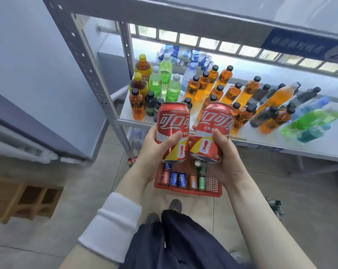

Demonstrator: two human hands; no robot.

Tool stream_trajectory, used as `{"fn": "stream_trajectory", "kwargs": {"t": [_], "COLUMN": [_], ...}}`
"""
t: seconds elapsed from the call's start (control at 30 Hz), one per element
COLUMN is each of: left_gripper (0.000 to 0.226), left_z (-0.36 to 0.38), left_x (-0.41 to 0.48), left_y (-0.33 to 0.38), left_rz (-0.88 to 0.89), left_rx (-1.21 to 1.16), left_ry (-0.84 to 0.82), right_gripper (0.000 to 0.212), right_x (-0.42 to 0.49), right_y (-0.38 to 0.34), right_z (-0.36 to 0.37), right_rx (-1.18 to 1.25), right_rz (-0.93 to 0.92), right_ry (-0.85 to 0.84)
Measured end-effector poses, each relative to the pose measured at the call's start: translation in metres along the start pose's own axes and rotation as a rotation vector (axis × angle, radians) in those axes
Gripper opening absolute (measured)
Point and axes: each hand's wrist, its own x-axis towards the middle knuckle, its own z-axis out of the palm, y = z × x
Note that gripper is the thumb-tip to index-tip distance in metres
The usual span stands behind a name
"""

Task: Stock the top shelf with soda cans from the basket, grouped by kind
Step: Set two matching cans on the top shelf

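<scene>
- Gripping one red cola can each, both hands are raised side by side in front of the shelving; the left hand's [154,146] fingers [169,139] are clamped round the lower half of the left can [173,123], thumb across its front.
- On the right hand [225,154], the fingers [220,139] are clamped in the same way on the right can [214,123], thumb on the front and the rest wrapped behind.
- Both cans stand roughly upright with their tops away from the person; the right one leans a little to the right. They sit just beside each other, closest at their bases.
- A white sleeve [113,226] covers the left forearm; the right forearm is bare.
- Directly below the hands, a red mesh basket [187,192] rests on the tiled floor [86,191]. Lying in it are two blue cans [177,179], a green can [202,182] and an orange one [193,182]; the hands hide its far end.
- Behind the cans, the lower shelf [319,146] carries many bottles: amber ones with black caps [230,94] in the middle, pale green ones [173,90] to the left, and blurred green and blue ones at the right edge.
- Above that, the upper shelf's grey front rail [183,22] crosses the top of the view, with a blue sign [300,43] at its right.
- Dark trousers [174,239] and shoes [175,205] show near the basket.
</scene>
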Motion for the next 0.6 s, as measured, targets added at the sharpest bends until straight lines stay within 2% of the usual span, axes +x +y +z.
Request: {"fn": "stream_trajectory", "kwargs": {"t": [0.2, 0.4, 0.47, 0.53, 0.6], "left_gripper": [0.079, 0.070, 0.078, 0.074, 0.064], "left_z": [0.019, 0.035, 0.036, 0.034, 0.031], "left_x": [0.021, 0.039, 0.046, 0.052, 0.059], "left_y": [0.040, 0.080, 0.094, 0.108, 0.123], "left_rz": [0.130, 0.287, 0.314, 0.335, 0.367], "left_rx": [0.087, 0.116, 0.139, 0.149, 0.150], "left_ry": [0.076, 0.135, 0.147, 0.147, 0.135], "right_gripper": [0.097, 0.092, 0.085, 0.070, 0.074], "right_x": [0.016, 0.039, 0.048, 0.058, 0.067], "right_y": [-0.047, -0.093, -0.103, -0.113, -0.124], "right_z": [0.011, 0.020, 0.026, 0.034, 0.044], "right_rx": [-0.164, -0.378, -0.393, -0.378, -0.371], "right_rz": [-0.160, -0.261, -0.296, -0.326, -0.340], "right_ry": [-0.085, -0.129, -0.145, -0.171, -0.191]}}
